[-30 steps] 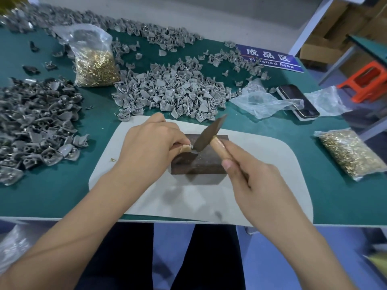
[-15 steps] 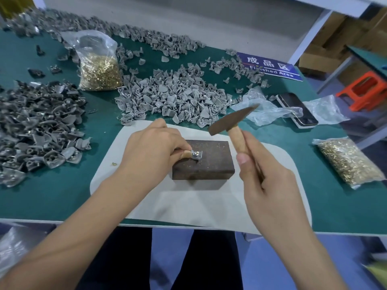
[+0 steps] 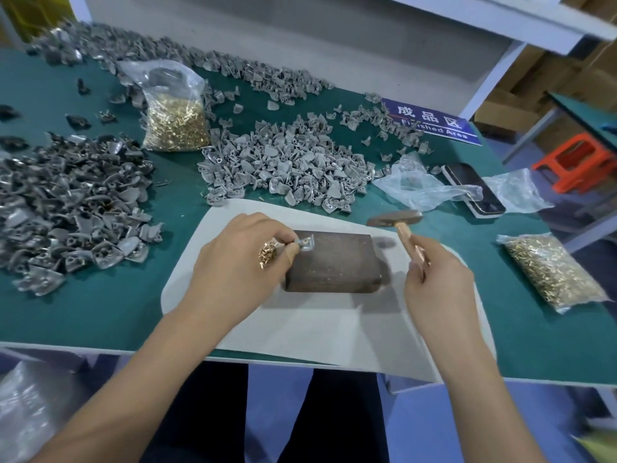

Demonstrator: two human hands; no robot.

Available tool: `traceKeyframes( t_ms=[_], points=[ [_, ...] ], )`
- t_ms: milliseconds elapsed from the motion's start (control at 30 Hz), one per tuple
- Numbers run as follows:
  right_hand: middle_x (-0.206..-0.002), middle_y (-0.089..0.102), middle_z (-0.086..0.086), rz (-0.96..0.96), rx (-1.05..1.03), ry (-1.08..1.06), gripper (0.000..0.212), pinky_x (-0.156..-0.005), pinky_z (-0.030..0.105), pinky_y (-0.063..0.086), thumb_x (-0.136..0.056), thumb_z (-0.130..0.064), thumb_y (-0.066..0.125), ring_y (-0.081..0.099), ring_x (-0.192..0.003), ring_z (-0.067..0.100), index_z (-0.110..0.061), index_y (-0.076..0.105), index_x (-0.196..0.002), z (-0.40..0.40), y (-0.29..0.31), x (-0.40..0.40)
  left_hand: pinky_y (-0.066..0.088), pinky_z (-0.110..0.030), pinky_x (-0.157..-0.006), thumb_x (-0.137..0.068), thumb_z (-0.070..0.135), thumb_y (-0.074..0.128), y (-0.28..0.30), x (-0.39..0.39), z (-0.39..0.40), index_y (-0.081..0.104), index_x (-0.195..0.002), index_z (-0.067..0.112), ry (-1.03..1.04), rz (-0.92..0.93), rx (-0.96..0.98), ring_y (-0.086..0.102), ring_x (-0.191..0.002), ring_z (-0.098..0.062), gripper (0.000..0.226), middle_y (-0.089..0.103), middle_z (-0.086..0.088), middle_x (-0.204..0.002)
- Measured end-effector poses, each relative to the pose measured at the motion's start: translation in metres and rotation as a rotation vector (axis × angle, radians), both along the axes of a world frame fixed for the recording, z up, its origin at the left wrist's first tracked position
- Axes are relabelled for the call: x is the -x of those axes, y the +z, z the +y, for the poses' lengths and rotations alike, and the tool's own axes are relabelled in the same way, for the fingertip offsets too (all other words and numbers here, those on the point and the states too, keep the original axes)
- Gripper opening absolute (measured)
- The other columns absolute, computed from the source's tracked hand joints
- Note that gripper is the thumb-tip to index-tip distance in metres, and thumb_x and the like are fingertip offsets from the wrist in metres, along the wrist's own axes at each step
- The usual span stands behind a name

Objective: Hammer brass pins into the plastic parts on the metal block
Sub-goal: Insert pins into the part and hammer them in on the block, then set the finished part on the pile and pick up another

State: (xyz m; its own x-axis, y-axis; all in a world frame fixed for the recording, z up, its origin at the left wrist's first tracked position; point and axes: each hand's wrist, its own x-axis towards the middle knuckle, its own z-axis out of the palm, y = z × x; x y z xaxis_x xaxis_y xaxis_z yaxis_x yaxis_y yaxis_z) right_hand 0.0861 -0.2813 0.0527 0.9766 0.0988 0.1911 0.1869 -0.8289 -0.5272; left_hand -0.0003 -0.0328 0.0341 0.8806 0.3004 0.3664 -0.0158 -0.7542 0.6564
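1. Head view, metal block (image 3: 334, 262): dark brown, rusty, rectangular slab lying flat on a pale mat (image 3: 334, 332); long axis runs left to right.
2. Plastic part (image 3: 305, 243): small, grey, glossy; sits on the block's top face at its far-left corner; too small to tell which way it points.
3. Left hand (image 3: 240, 262): left of the block; thumb and forefinger pinch the plastic part; a cluster of brass pins (image 3: 267, 254) sits in the curled fingers.
4. Right hand (image 3: 437, 282): right of the block; fingers wrapped round the wooden handle of the hammer (image 3: 397, 219); head hangs beyond the block's far-right corner, clear of it; handle runs from the head back towards the person.
5. Change: half a second ago the hammer head was raised above the block's far edge; it now sits lower and further right; the pins in the left hand were not visible then.
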Motion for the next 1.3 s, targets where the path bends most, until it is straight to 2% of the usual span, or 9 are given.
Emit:
traceKeyframes(
  t_ms=[133, 267, 367, 467, 500, 633, 900, 1200, 1300],
  points=[
    [-0.103, 0.073, 0.016, 0.028, 0.047, -0.029, 0.03, -0.075, 0.038, 0.044, -0.099, -0.005, 0.053, 0.06, -0.094, 0.036, -0.012, 0.073, -0.121, 0.007, -0.013, -0.011, 0.038, -0.025, -0.068, -0.092, 0.034, 0.066, -0.008, 0.026, 0.026, 0.067, -0.094, 0.036, 0.081, -0.073, 0.122, 0.05, -0.083, 0.004, 0.002, 0.058, 0.028, -0.092],
    [-0.104, 0.074, 0.014, -0.143, 0.093, -0.033, 0.022, -0.092, 0.049, 0.05, -0.097, -0.016, 0.059, 0.061, -0.104, 0.042, -0.016, 0.077, -0.109, 0.031, 0.002, -0.014, 0.032, -0.014, -0.067, -0.091, 0.039, 0.063, -0.009, 0.044, 0.057, 0.063, -0.092, 0.039, 0.165, -0.04, 0.06, 0.046, -0.082, 0.002, 0.001, 0.054, 0.03, -0.088],
    [-0.104, 0.073, 0.006, -0.219, -0.011, 0.185, 0.016, -0.096, 0.039, 0.047, -0.097, -0.014, 0.062, 0.062, -0.105, 0.032, -0.016, 0.075, -0.106, 0.075, 0.015, -0.002, 0.039, -0.024, -0.07, -0.093, 0.034, 0.066, -0.009, 0.051, 0.08, 0.066, -0.095, 0.031, 0.257, -0.04, -0.008, 0.046, -0.088, -0.004, 0.004, 0.057, 0.021, -0.09],
    [-0.094, 0.07, -0.005, -0.243, -0.062, 0.43, 0.011, -0.088, 0.016, 0.039, -0.092, -0.01, 0.071, 0.061, -0.094, 0.021, -0.018, 0.076, -0.098, 0.127, 0.011, 0.026, 0.037, -0.025, -0.085, -0.092, 0.029, 0.068, -0.009, 0.057, 0.103, 0.07, -0.097, 0.023, 0.344, -0.049, -0.087, 0.051, -0.102, -0.02, 0.008, 0.062, 0.009, -0.101],
    [-0.09, 0.069, -0.007, -0.246, -0.065, 0.509, 0.01, -0.085, 0.016, 0.038, -0.09, -0.01, 0.074, 0.059, -0.09, 0.019, -0.019, 0.077, -0.094, 0.143, 0.006, 0.037, 0.035, -0.026, -0.09, -0.091, 0.027, 0.07, -0.011, 0.06, 0.109, 0.071, -0.097, 0.022, 0.364, -0.054, -0.116, 0.052, -0.105, -0.024, 0.008, 0.062, 0.006, -0.103],
    [-0.082, 0.067, -0.005, -0.163, -0.033, 0.671, 0.006, -0.082, 0.038, 0.047, -0.086, -0.016, 0.08, 0.054, -0.083, 0.023, -0.021, 0.08, -0.089, 0.187, -0.019, 0.064, 0.037, -0.041, -0.1, -0.087, 0.027, 0.075, -0.019, 0.071, 0.124, 0.073, -0.091, 0.021, 0.43, -0.045, -0.187, 0.047, -0.118, -0.031, 0.008, 0.062, 0.003, -0.115],
    [-0.086, 0.07, -0.004, -0.209, 0.21, 0.534, 0.008, -0.08, 0.045, 0.046, -0.086, -0.03, 0.08, 0.055, -0.087, 0.03, -0.024, 0.078, -0.091, 0.205, -0.034, 0.071, 0.031, -0.045, -0.107, -0.082, 0.024, 0.074, -0.031, 0.072, 0.131, 0.071, -0.088, 0.021, 0.397, -0.007, -0.173, 0.04, -0.131, -0.032, 0.008, 0.06, -0.003, -0.125],
    [-0.074, 0.063, -0.006, -0.245, 0.202, 0.533, 0.011, -0.074, 0.041, 0.041, -0.083, -0.02, 0.079, 0.054, -0.081, 0.028, -0.022, 0.071, -0.076, 0.212, -0.036, 0.067, 0.029, -0.044, -0.109, -0.084, 0.031, 0.076, -0.03, 0.06, 0.125, 0.069, -0.094, 0.024, 0.385, 0.044, -0.196, 0.039, -0.136, -0.03, 0.014, 0.057, -0.001, -0.131],
    [-0.074, 0.066, -0.008, -0.193, 0.02, 0.547, 0.01, -0.071, 0.039, 0.047, -0.084, -0.02, 0.079, 0.06, -0.076, 0.023, -0.022, 0.07, -0.08, 0.206, -0.032, 0.051, 0.035, -0.044, -0.107, -0.086, 0.029, 0.074, -0.022, 0.049, 0.124, 0.07, -0.097, 0.023, 0.311, -0.014, -0.171, 0.042, -0.133, -0.027, 0.014, 0.059, 0.0, -0.126]
  ],
)
